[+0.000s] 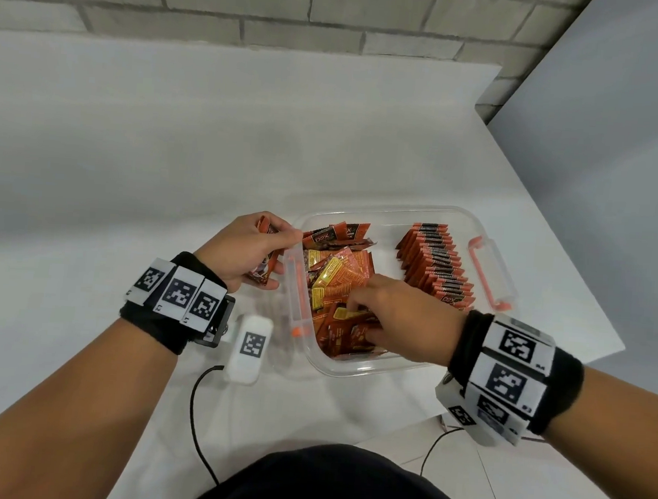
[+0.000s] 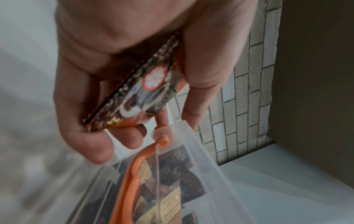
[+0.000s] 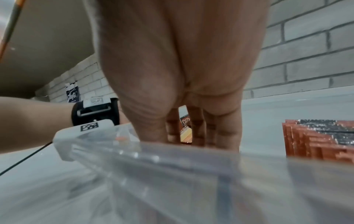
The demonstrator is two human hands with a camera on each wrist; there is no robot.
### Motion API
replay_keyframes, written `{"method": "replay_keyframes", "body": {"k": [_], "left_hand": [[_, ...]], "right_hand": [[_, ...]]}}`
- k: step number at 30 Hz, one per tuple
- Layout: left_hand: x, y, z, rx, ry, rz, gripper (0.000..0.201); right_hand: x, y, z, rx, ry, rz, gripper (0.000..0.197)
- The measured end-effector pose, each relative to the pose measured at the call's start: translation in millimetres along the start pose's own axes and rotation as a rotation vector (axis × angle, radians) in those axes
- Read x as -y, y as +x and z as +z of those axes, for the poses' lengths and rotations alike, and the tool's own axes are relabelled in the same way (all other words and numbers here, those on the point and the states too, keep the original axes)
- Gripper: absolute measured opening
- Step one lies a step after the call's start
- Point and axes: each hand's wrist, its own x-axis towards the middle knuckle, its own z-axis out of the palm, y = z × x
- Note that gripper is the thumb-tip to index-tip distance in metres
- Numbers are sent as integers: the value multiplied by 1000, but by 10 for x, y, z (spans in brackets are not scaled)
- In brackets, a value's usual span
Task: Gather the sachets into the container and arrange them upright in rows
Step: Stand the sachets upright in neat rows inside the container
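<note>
A clear plastic container point(image 1: 350, 372) with orange handles sits on the white table. A row of upright red-brown sachets point(image 1: 439, 265) fills its right side. Loose sachets point(image 1: 337, 273) lie in a pile on its left side. My left hand point(image 1: 276, 257) hovers just outside the container's left wall and grips a stack of sachets point(image 2: 149, 91) between thumb and fingers. My right hand point(image 1: 361, 321) reaches down into the near end of the pile, where its thumb and fingers pinch a sachet with a yellow label point(image 1: 348, 316). In the right wrist view the container rim hides its fingertips.
A white marker-tagged device point(image 1: 250, 345) with a black cable point(image 1: 195, 415) lies on the table by the container's near left corner. The table's right edge point(image 1: 574, 290) runs close past the container. A brick wall stands behind and a grey panel to the right.
</note>
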Motion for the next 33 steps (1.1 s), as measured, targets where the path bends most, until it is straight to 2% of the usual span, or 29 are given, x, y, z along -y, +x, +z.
{"method": "replay_keyframes", "body": {"k": [3, 7, 12, 18, 20, 25, 33], "left_hand": [[10, -3, -4, -2, 4, -7, 16], [22, -12, 0, -8, 2, -7, 17], [25, -24, 12, -10, 4, -8, 19], [41, -23, 24, -18, 0, -16, 19], [43, -23, 24, -20, -2, -17, 19], [48, -24, 30, -18, -12, -21, 20], [67, -15, 36, -27, -22, -24, 21]], "right_hand": [[9, 11, 33, -40, 9, 12, 39], [-40, -5, -7, -25, 65, 10, 29], [-113, -54, -43, 41, 156, -11, 47], [-120, -30, -63, 92, 86, -36, 60], [-96, -4, -58, 54, 69, -40, 55], [-58, 47, 22, -32, 34, -55, 30], [-39, 96, 8, 112, 25, -54, 38]]}}
